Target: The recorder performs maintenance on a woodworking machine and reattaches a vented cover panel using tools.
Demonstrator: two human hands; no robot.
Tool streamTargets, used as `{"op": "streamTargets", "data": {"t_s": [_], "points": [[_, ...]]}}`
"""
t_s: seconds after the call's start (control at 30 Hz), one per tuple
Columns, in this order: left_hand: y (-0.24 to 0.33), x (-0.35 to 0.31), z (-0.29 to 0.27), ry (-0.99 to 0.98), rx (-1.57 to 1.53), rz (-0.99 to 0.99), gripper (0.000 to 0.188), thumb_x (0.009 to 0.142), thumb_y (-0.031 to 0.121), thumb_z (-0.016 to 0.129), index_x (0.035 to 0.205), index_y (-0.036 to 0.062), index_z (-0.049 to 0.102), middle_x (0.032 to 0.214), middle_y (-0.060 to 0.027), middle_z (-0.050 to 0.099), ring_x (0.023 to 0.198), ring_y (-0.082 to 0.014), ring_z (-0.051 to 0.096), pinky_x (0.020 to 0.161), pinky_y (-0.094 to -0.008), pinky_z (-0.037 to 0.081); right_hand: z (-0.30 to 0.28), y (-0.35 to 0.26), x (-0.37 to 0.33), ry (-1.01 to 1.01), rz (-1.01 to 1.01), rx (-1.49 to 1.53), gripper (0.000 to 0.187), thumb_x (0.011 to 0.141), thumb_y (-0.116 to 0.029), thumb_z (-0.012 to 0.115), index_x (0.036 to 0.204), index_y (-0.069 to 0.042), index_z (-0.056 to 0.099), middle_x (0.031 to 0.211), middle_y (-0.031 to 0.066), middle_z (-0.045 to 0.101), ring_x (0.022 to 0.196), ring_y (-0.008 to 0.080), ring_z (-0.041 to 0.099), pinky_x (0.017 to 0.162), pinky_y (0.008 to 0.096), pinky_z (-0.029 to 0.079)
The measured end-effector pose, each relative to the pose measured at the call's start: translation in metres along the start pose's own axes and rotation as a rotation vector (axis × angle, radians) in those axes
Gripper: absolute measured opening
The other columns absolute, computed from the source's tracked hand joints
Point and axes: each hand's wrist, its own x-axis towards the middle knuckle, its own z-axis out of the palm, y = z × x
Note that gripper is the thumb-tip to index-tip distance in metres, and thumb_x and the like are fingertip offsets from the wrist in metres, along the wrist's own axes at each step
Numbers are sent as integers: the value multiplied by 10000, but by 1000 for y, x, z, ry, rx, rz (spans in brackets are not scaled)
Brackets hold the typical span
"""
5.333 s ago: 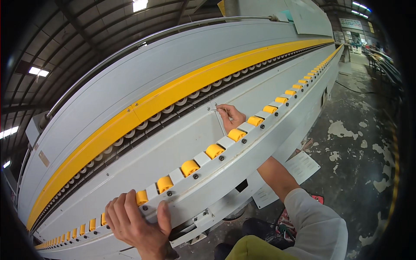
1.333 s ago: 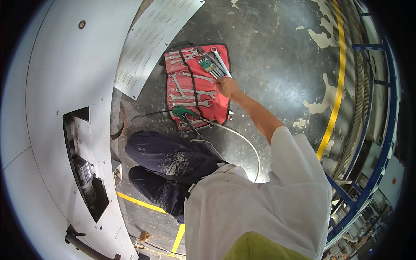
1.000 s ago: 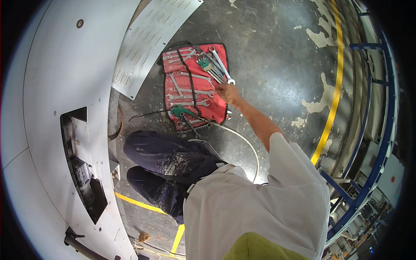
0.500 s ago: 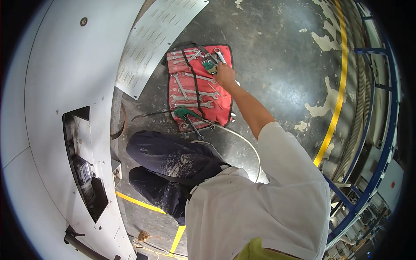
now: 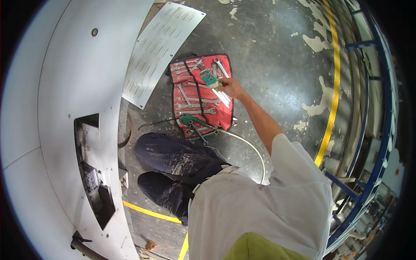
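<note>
My right hand [image 5: 232,88] reaches over a red tool roll [image 5: 222,117] on the floor. Its fingers are closed on a small green holder [image 5: 209,80] with thin metal pieces, which looks like a hex key set. Just beyond lies a ring-ended wrench [image 5: 220,66]. Beside the hand are several bright white strips [image 5: 222,99], whose kind I cannot make out. Several combination wrenches [image 5: 197,111] sit in the roll under a black strap. At its near end rests a green tool [image 5: 189,119] with a pale hose [image 5: 249,143] beside it. My left hand is out of view.
A white machine panel [image 5: 86,78] with an open cutout [image 5: 93,173] stands on the left. A slotted metal plate [image 5: 158,52] lies beyond it. Blue framing [image 5: 383,143] runs along the right, past a yellow floor line [image 5: 334,86]. My bent knees [image 5: 169,151] are close to the roll.
My right hand has drawn slightly back towards me with the green holder, uncovering the white strips on the roll. The whole view has shifted a little.
</note>
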Motion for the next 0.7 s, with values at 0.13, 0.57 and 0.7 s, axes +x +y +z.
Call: {"op": "streamTargets", "data": {"t_s": [0.13, 0.57, 0.7], "points": [[-13, 13, -6, 111, -27, 24, 537, 1028, 420, 444, 945, -61, 667, 822, -175, 647, 748, -288, 610, 740, -391, 503, 8, -61, -56, -69, -21, 161, 356, 782, -150, 809, 1100, -37, 696, 860, -22, 656, 777, 57, 569, 703, 249, 475], [186, -79, 14, -987, -1412, -584, 336, 784, 188, 757, 1048, 24, 631, 937, -179, 674, 820, -379, 668, 683, -424, 533, 64, -233, -213, 13, -359, 211, 285, 760, -59, 785, 1033, -61, 703, 790, -25, 566, 697, 57, 503, 615, 240, 421], [178, -89, 13, -1001, -1405, -674, 367, 752, 167, 780, 1010, 19, 566, 885, -174, 647, 774, -381, 651, 661, -442, 518, 69, -249, -230, 40, -383, 83, 303, 739, -36, 765, 1034, -43, 695, 790, 10, 556, 679, 95, 521, 600, 255, 434]]}}
